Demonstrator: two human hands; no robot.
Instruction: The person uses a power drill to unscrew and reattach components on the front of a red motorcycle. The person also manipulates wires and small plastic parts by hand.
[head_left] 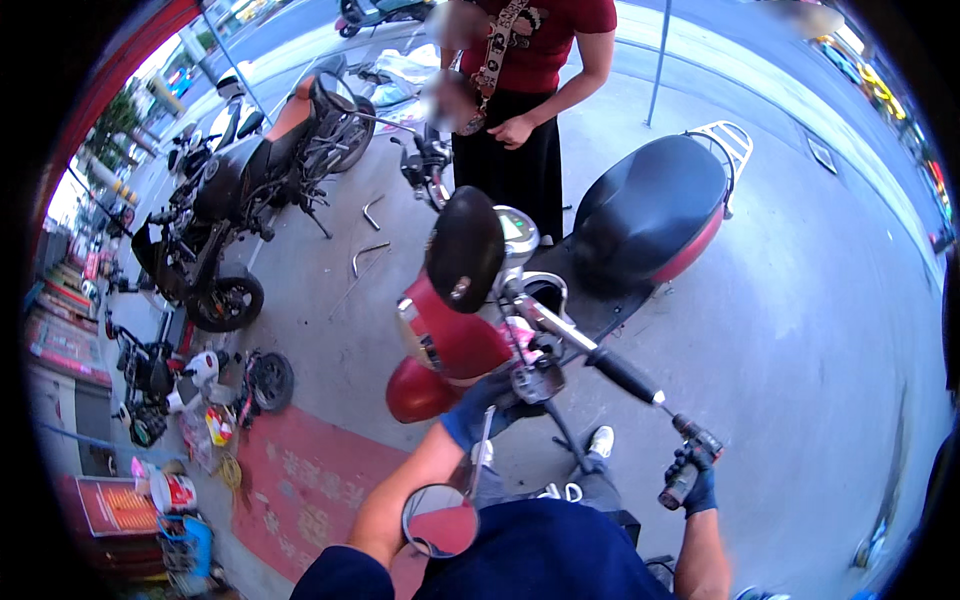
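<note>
From the wearer's head, the one fisheye view looks down on the scooter (602, 298), near its handlebar (565, 331), facing across it toward the street (735, 42) beyond.

Right fingers (684, 461) hold a drill (704, 438) at the handlebar grip (622, 374)

Left hand (480, 408): fingers mostly hidden behind the housing (540, 380); its hold cannot be told.
Right hand (703, 490): partly covered by the drill (703, 438).
Bit (669, 408): too small to tell for sure; it seems to meet the grip (622, 374) at its end.
Person (555, 60): cut off by the top edge, blurred at one side.
Far scooter (385, 12): cut off there too.
</note>
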